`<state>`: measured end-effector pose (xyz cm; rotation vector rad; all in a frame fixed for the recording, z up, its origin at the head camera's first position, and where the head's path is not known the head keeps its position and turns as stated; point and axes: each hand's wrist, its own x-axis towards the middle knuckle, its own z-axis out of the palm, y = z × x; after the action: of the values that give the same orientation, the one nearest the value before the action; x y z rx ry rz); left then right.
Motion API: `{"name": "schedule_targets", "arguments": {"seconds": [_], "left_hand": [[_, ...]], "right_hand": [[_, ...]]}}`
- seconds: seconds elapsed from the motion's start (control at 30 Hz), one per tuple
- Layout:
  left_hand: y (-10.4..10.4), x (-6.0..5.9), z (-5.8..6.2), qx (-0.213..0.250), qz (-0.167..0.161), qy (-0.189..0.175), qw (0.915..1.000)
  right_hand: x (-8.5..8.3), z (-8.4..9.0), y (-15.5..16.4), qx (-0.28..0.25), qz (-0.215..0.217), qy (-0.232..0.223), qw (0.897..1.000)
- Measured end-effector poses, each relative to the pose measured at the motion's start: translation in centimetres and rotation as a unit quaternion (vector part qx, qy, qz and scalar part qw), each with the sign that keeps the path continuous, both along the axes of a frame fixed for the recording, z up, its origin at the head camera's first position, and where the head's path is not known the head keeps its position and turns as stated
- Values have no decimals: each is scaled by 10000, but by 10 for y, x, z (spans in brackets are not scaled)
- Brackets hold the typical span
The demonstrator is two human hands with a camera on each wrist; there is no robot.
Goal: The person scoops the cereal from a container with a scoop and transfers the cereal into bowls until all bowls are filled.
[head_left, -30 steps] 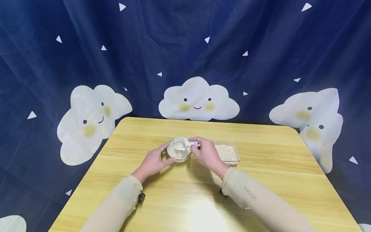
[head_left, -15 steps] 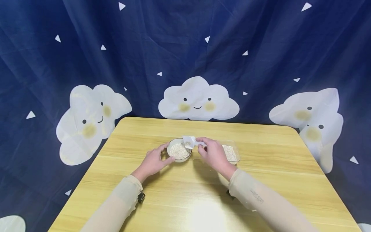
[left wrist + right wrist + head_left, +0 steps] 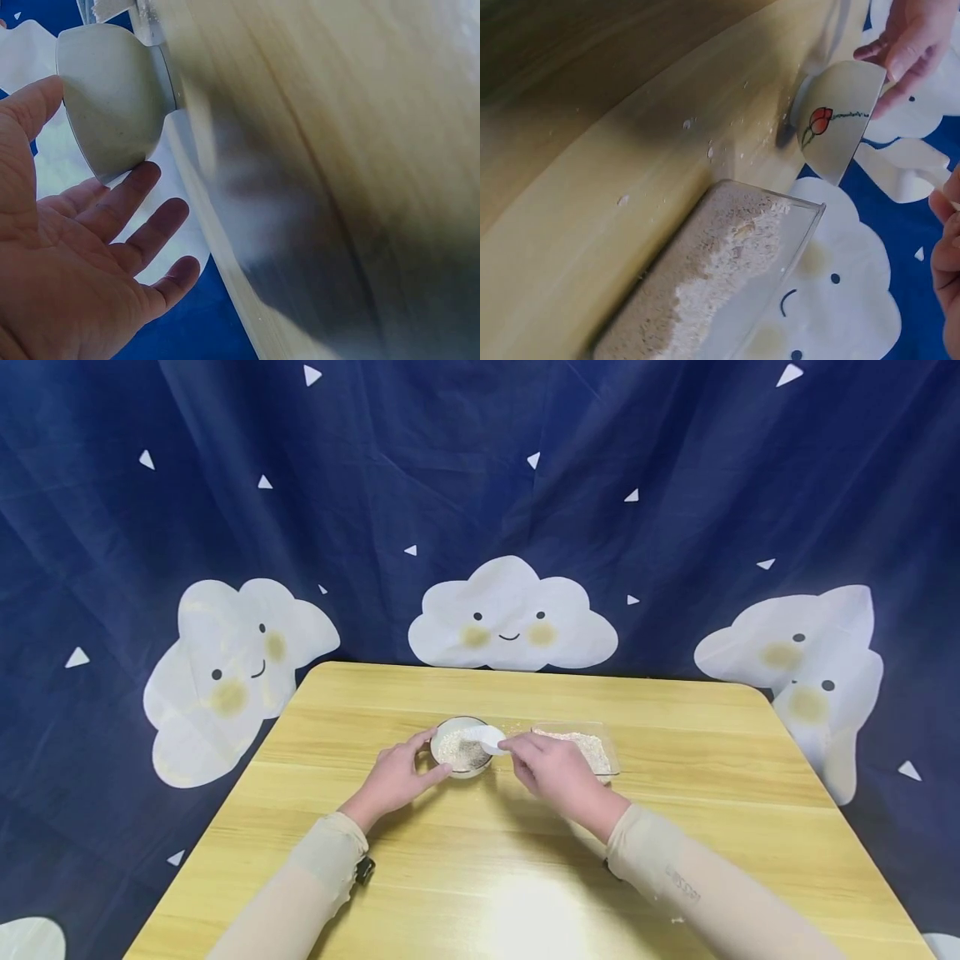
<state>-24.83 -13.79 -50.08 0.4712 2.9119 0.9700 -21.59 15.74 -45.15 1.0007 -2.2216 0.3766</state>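
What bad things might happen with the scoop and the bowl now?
The bowl already looks full of grain, so the white scoop the right hand dips in could push some over the rim. Crumbs already lie on the table. The left hand only touches the bowl's side, so a hard nudge might tip it.

bowl (image 3: pixel 462 754) left of tray (image 3: pixel 600 752), both on table (image 3: pixel 480 860)

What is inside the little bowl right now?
The bowl holds pale grain with a darker patch; the white scoop, held by the right hand, covers its right part, hiding what lies beneath.
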Motion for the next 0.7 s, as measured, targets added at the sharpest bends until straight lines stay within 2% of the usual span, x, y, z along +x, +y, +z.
{"name": "schedule_targets", "arguments": {"seconds": [0.1,0.17,0.23,0.3,0.33,0.4,0.5,0.57,0.7], "left_hand": [[0,0,0,0,-10,28,10000],[0,0,0,2,-14,40,10000],[0,0,0,13,-18,41,10000],[0,0,-1,20,-20,39,10000],[0,0,-1,20,-25,33,10000],[0,0,-1,20,-40,17,10000],[0,0,-1,23,-49,-17,10000],[-1,0,0,35,-50,-41,10000],[-1,0,0,57,-55,-89,9999]], "right_hand": [[1,-1,-1,303,206,639,9973],[2,-1,-1,276,231,662,9972],[3,-1,0,74,165,317,9993],[4,1,2,-385,-5,-452,9982],[5,3,3,-693,-109,-975,9928],[6,9,9,-1363,-396,-2000,9695],[4,19,21,-2278,-862,-3116,9185],[2,25,32,-2717,-1058,-3545,8884],[-2,31,64,-3170,-1322,-4051,8473]]}}
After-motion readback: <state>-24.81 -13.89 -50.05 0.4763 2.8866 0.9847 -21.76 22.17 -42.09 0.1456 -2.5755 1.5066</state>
